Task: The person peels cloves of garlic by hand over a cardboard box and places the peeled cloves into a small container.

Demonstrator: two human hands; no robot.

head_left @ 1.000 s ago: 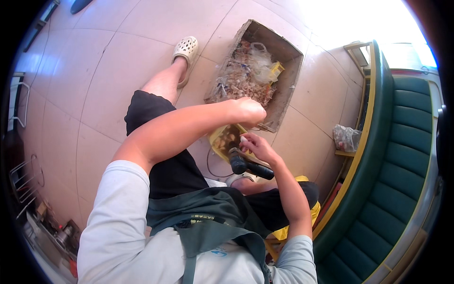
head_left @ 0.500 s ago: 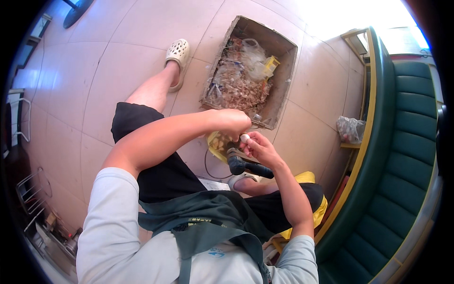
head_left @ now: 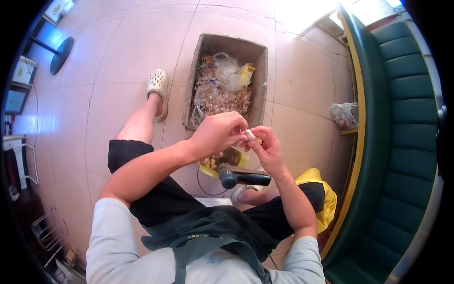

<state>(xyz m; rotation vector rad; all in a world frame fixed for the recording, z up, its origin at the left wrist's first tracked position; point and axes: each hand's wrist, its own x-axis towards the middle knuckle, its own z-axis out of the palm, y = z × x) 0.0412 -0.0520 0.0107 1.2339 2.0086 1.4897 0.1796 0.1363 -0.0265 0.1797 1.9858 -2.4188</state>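
Between my two hands is a small white garlic clove (head_left: 250, 135). My right hand (head_left: 267, 149) is closed on it, with something yellowish showing by its fingers. The fingers of my left hand (head_left: 216, 134) are pinched together against the clove's left side. Just below the hands, a yellow basin (head_left: 242, 160) holds several pale cloves, partly hidden by my left hand and wrist. Over the basin's near edge stands a black tool with a thick bar-like handle (head_left: 253, 178); its kind is unclear.
A worn grey crate (head_left: 261, 90) of papery skins and clear plastic bags stands ahead on the tiled floor. Along the right runs a green padded bench (head_left: 409, 130), with a knotted plastic bag (head_left: 344, 115) beside it. A round black stand base (head_left: 62, 56) is far left.
The view has shifted, so the crate appears farther left and lower. My left hand has opened out from a fist-like grip into a fingertip pinch; the hands stay together at the clove.
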